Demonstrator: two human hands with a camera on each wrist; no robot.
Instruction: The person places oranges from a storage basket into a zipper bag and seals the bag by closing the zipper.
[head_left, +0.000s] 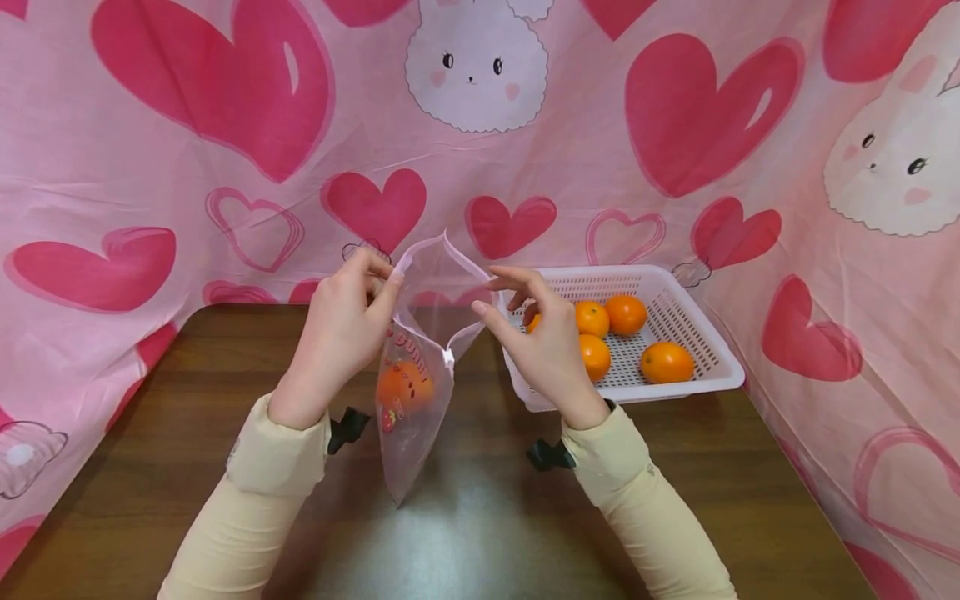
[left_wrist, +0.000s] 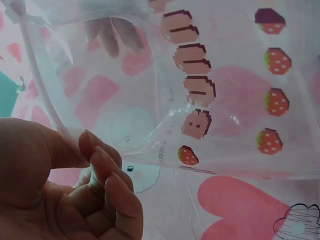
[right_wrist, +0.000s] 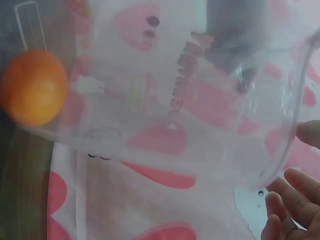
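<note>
A see-through pink zip bag (head_left: 431,442) with a white slider (head_left: 448,357) hangs upright between the hands, its mouth spread wide. Strawberries and lettering are printed on its wall. Inside lies one orange (head_left: 405,387), seen through the plastic; the right wrist view shows this orange (right_wrist: 34,87) at the left. My left hand (head_left: 341,317) pinches the left edge of the mouth between thumb and fingers. At the opposite edge is my right hand (head_left: 542,337), its thumb and fingers spread apart, fingertips right at the rim.
Behind the right hand, a white perforated plastic basket (head_left: 716,367) holds several oranges (head_left: 666,363). Everything stands over a dark wooden table (head_left: 480,542). A pink cloth (head_left: 360,100) with hearts and rabbits hangs at the back and sides.
</note>
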